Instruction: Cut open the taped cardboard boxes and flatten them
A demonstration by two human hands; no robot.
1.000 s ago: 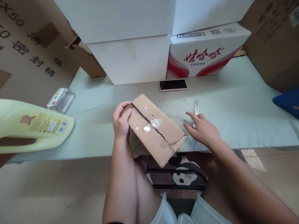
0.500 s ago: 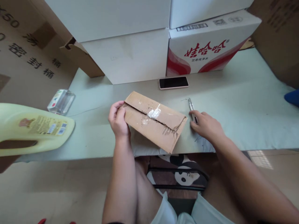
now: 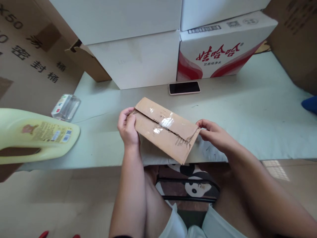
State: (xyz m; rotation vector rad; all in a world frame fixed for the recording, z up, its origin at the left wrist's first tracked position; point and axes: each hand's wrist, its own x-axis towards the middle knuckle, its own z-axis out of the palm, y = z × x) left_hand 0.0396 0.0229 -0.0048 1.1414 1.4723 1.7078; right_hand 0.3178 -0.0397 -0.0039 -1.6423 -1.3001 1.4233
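A flat brown cardboard box (image 3: 164, 132), taped along its seam, lies tilted at the near edge of the pale green table (image 3: 247, 109). My left hand (image 3: 127, 127) is closed on the box's left end, thumb on top. My right hand (image 3: 215, 134) is pinched at the box's right corner. It holds a small white knife, of which only a sliver shows by the fingertips.
A phone (image 3: 184, 88) lies face up behind the box. White cartons (image 3: 138, 59) and a red-and-white carton (image 3: 223, 49) line the back, with brown cartons at both sides. At the left lie a yellow jug (image 3: 37, 135) and a clear container (image 3: 65, 106). A panda-print stool (image 3: 195, 186) stands below the table.
My right hand picked the small knife off the table and brought it left to the box's right corner. The left hand turned the box flatter and held on.
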